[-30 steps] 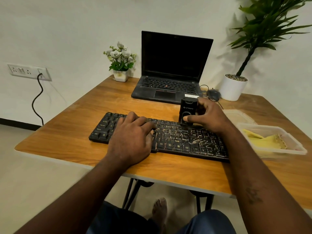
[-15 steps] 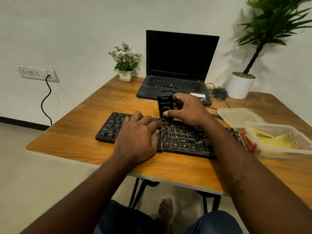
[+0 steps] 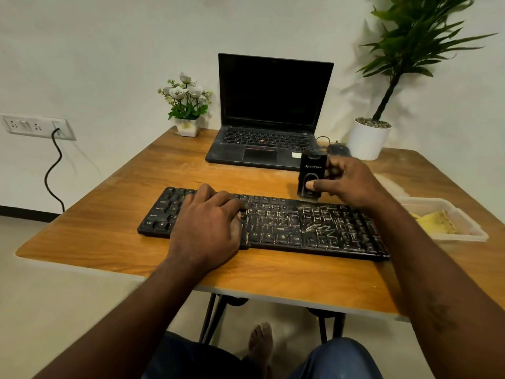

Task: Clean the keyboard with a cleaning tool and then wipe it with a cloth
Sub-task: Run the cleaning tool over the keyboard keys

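Keyboard: black, full width, with pale yellowish key legends. Its right half is streaked with pale, scratch-like marks, and the left half looks darker and plainer.
Keyboard, place: lies flat across the wooden tabletop near the front edge, with its right end slightly nearer the person.
Cleaning tool: a black upright block with pale lettering near the top and an oval button on the front face. Its lower end is at the keyboard's far edge, right of the middle.
Right hand: the grip grasps the cleaning tool, thumb tip on the front face and fingers curled round the far side.
Left hand: the grip is released, palm down. The fingers lie flat and together on the keys of the left half.
Cloth: yellow and crumpled, lying inside a clear plastic tub on the tabletop, just right of the keyboard.
Laptop: black, lid up, screen dark, at the back of the tabletop.
Flower pot: small and white with white blooms, left of the laptop.
Plant: tall and green in a white pot, at the back right corner.
Wall socket: a black cable hangs from it.
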Demonstrator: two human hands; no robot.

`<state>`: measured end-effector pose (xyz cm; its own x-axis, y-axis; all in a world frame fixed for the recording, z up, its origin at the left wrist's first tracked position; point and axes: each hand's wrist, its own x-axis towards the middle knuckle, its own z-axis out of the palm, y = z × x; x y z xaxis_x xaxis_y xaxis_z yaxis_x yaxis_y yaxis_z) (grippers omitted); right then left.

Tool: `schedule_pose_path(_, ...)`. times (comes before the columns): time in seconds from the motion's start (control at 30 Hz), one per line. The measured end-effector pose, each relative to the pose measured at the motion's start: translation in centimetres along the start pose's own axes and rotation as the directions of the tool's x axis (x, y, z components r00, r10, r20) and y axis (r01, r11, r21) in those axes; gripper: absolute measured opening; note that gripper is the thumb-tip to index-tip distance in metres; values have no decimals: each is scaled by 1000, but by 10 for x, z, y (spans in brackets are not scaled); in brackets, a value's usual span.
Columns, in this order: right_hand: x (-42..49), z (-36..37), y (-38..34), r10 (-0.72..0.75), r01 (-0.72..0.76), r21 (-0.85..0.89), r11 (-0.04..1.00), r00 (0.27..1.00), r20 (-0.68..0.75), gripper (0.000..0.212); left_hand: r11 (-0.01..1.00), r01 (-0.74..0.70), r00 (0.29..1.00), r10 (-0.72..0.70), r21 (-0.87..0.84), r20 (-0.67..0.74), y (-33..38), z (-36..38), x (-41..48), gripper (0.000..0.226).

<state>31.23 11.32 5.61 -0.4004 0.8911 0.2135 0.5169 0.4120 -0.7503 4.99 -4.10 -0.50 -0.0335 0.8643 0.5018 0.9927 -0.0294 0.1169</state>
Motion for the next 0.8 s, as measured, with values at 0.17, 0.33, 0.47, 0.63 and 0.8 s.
schedule_pose_path(0.17, -1, 20, 3, -43, 40, 74, 996, 998, 41, 45, 1000, -4, 1000, 4, 29, -25, 7, -2, -2, 42)
schedule_pose_path(0.33, 1, 25, 1, -110, 110, 6, 994, 994, -7, 44, 998, -49, 999, 49, 30, 4, 31, 2, 3, 53)
schedule_pose_path(0.47, 1, 28, 2, -115, 114, -41, 993, 993, -18, 47, 997, -66, 997, 65, 36, 30, 39, 4, 7, 65)
schedule_pose_path(0.63, 1, 27, 3, -129, 126, -63, 990, 991, -42, 47, 996, -67, 995, 62, 64, 78, 39, 3, 6, 77)
schedule_pose_path(0.8, 4, 27, 4, -108, 83, -155, 984, 980, -165, 51, 991, -97, 980, 80, 87, 184, 40, -2, 8, 96)
